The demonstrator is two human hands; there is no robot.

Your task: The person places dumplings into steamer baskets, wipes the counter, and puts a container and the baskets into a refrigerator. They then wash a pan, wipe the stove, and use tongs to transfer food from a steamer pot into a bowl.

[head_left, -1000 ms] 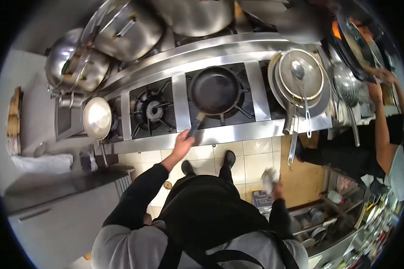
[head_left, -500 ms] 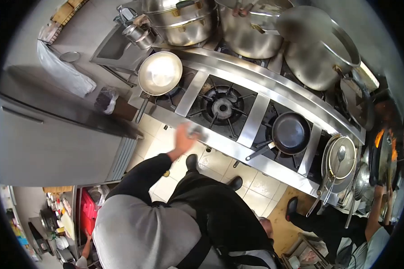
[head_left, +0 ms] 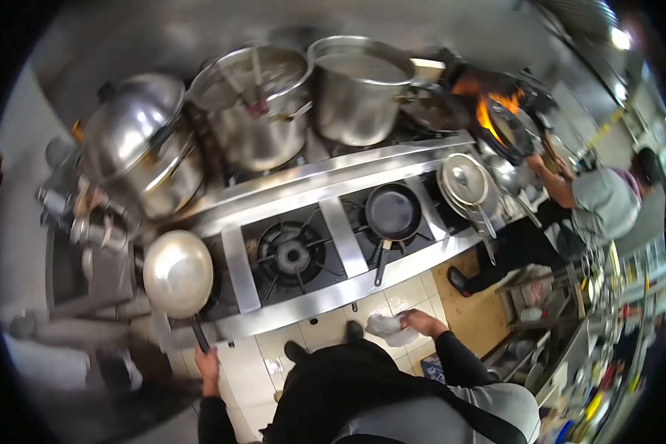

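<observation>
Gleaming pale and silvery inside, the frying pan [head_left: 178, 272] sits at the left end of the stove [head_left: 274, 314], its dark handle [head_left: 200, 334] jutting past the front edge. The left hand [head_left: 208, 364] wraps around the handle's end; the right hand [head_left: 422, 323] grips a crumpled whitish cloth [head_left: 391, 330].

A round, silvery metal frying pan [head_left: 176, 275] with a long dark handle sits open side up at the left end of the steel stove [head_left: 345, 240], glare brightening its inside. Its handle points over the front edge into the left hand [head_left: 209, 364]. A crumpled whitish cloth [head_left: 391, 330] hangs bunched in the right hand [head_left: 423, 323], above the tiled floor [head_left: 253, 370].
</observation>
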